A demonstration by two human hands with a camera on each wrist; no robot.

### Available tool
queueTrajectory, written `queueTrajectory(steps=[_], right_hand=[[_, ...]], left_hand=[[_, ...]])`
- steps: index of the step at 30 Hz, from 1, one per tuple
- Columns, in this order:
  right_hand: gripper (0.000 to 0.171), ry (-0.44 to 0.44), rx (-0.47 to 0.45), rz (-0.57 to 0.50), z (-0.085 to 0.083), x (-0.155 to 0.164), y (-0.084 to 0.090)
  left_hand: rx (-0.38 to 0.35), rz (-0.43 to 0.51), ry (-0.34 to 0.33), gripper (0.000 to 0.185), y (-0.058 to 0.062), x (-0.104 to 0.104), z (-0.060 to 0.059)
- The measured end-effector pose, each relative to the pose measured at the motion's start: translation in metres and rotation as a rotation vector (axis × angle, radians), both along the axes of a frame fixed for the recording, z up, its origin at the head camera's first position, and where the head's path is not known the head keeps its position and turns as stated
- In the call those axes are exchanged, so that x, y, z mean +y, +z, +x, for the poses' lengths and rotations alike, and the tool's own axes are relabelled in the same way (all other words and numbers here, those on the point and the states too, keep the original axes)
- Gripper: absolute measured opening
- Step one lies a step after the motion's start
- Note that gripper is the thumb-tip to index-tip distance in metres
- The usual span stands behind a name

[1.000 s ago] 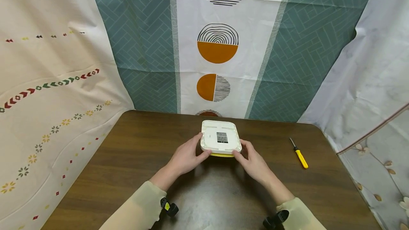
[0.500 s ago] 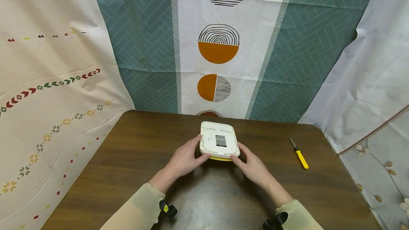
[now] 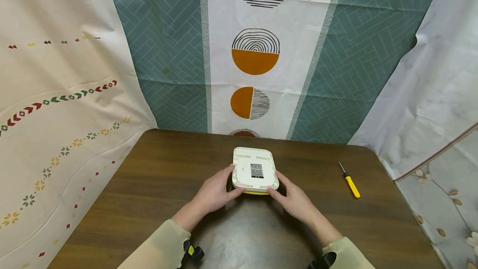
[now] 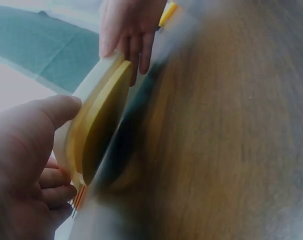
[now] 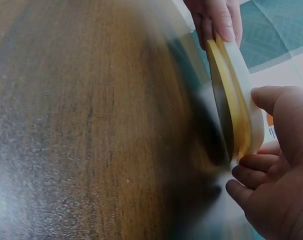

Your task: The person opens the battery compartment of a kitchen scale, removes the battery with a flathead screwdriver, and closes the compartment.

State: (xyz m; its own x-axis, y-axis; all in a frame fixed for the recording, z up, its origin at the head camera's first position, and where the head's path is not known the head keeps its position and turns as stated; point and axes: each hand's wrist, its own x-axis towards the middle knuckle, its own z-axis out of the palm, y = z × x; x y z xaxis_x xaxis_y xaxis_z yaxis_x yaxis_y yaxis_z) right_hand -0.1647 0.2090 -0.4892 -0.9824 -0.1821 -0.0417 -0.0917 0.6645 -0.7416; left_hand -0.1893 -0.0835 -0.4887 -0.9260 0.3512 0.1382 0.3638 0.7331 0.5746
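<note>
Both hands hold a flat square device with rounded corners, white on top with a yellow layer beneath. The device point(image 3: 246, 177) lies level in the head view, and a grey printed label point(image 3: 257, 170) sits on its upward face. My left hand point(image 3: 214, 193) grips the left side, thumb on the near edge. At the right side, my right hand point(image 3: 296, 200) grips it likewise, thumb on the near edge. Both wrist views show the yellow layer point(image 4: 104, 112) facing the table, with a dark gap or shadow below. Some fingertips are hidden under the device.
A screwdriver point(image 3: 351, 184) with a yellow handle lies on the brown wooden table point(image 3: 179, 157) at the right. Patterned cloths point(image 3: 168, 53) hang behind and at both sides of the table. Each wrist wears a small black camera point(image 3: 194, 252).
Both hands have drawn the device slightly nearer to the person, a little down and left in the head view. Their grip stays the same, and the screwdriver has not moved.
</note>
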Motion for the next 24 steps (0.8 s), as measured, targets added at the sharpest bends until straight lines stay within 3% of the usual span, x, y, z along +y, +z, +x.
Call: queueTrajectory(steps=[6, 15, 24], right_hand=[[0.093, 0.044, 0.081, 0.002, 0.001, 0.003, -0.009], [0.088, 0.061, 0.093, 0.118, 0.002, -0.002, -0.011], [0.089, 0.083, 0.13, 0.19, 0.005, -0.004, -0.007]], left_hand=[[0.007, -0.007, -0.014, 0.084, -0.006, 0.001, 0.001], [0.047, -0.022, -0.041, 0.083, -0.016, 0.002, 0.001], [0.063, -0.052, -0.059, 0.089, -0.015, 0.003, 0.005]])
